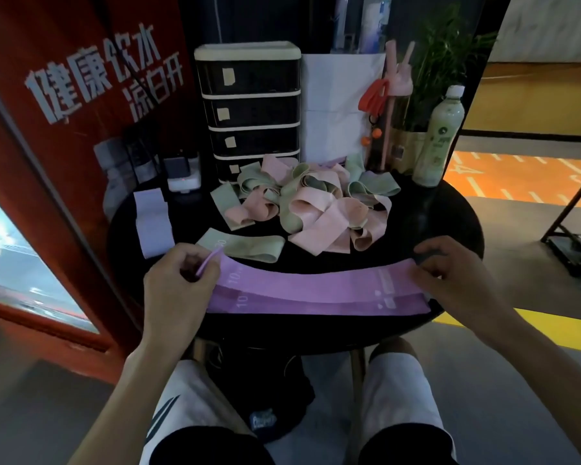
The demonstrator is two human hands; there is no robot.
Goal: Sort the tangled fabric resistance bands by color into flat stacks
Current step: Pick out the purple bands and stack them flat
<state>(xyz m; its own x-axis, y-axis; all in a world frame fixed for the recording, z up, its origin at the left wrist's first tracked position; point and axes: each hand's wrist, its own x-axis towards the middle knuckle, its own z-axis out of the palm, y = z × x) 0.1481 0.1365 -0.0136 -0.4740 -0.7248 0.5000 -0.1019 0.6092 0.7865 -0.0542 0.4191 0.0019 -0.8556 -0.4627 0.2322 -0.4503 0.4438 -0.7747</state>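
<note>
Purple band (316,283): flat lilac fabric strip, white "10" printed near its left end. Location: near edge of the surface (433,213), over a second purple band (316,305). Your left grip (178,280) pinches its left end and your right grip (450,273) its right end, the strip spanning between them. Long axis: left to right. The pink and green pile (309,203) lies farther back.

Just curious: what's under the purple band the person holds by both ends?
A second purple band, darker-looking, lies flat beneath the held band on the black table, its near edge showing. Anything beneath that is covered.
</note>
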